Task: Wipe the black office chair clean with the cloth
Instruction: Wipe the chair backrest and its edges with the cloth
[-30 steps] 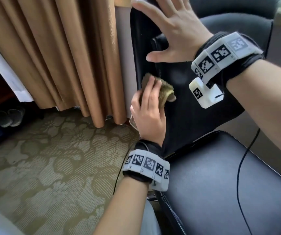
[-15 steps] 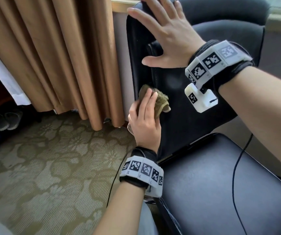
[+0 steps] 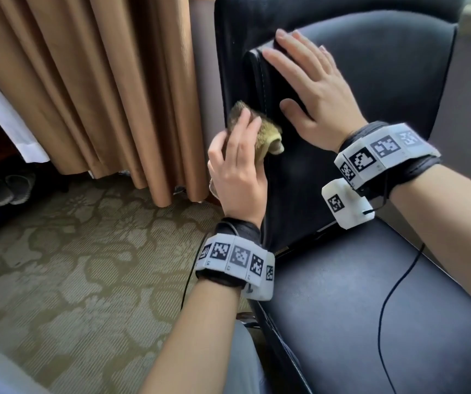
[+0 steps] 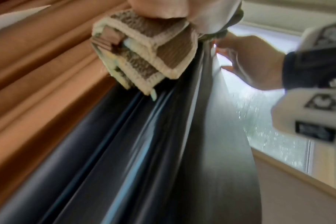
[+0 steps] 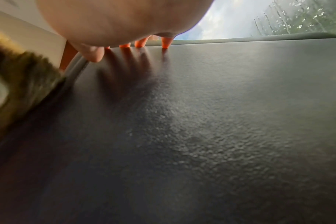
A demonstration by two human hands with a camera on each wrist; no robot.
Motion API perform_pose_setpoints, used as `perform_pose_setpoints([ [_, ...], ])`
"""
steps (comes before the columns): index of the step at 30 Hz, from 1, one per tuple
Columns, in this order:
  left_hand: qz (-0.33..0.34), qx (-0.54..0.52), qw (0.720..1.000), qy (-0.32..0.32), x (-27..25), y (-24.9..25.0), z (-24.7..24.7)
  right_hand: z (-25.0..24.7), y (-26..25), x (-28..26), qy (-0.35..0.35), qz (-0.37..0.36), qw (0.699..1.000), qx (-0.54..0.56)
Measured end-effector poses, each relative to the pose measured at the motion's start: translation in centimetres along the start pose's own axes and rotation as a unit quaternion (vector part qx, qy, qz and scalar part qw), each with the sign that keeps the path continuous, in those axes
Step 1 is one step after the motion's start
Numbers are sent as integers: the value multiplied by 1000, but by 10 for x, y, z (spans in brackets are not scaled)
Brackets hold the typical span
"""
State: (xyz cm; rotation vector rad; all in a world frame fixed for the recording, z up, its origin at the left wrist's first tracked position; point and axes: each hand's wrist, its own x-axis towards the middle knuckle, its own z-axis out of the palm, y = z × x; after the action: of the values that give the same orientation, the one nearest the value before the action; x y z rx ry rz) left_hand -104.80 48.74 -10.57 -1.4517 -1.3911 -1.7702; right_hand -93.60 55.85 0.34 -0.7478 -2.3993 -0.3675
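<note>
The black office chair (image 3: 370, 308) fills the right side of the head view, with an upright padded panel (image 3: 294, 180) at the seat's left. My left hand (image 3: 237, 166) grips a folded olive-brown cloth (image 3: 265, 135) and presses it on the panel's left edge. The left wrist view shows the cloth (image 4: 144, 50) bunched under my palm against the blurred black edge. My right hand (image 3: 313, 89) lies flat with spread fingers on the panel face, just right of the cloth. In the right wrist view its fingertips (image 5: 165, 43) touch the leather (image 5: 201, 121), with the cloth (image 5: 19, 78) at the left.
Tan curtains (image 3: 100, 81) hang close to the left of the chair. A patterned carpet (image 3: 86, 280) covers the floor, and grey slippers (image 3: 7, 189) lie at the far left. A thin black cable (image 3: 393, 294) runs across the seat. A window (image 4: 269, 136) is behind the chair.
My right hand has slid down from the panel's top corner onto its face, nearer the cloth. My left hand has rubbed the cloth down, then back up along the edge.
</note>
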Motion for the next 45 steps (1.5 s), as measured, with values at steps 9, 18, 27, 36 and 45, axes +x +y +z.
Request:
perform_pose_setpoints([
  [9,-71,-17,997,-28,-48,-2,-8,3,-4,-5,-22,17,1000,-6],
  [18,-44,-5,999,-18,-27,-1,1,3,-1,-8,-18,13,1000,5],
  [27,-61,-11,998,-31,-42,-4,-19,20,-3,-39,1,41,999,15],
  [36,-30,17,995,-89,-82,-17,-13,35,-4,-67,1,84,996,20],
  [45,-55,-25,995,-83,-67,-13,-28,44,-10,-76,6,104,994,33],
])
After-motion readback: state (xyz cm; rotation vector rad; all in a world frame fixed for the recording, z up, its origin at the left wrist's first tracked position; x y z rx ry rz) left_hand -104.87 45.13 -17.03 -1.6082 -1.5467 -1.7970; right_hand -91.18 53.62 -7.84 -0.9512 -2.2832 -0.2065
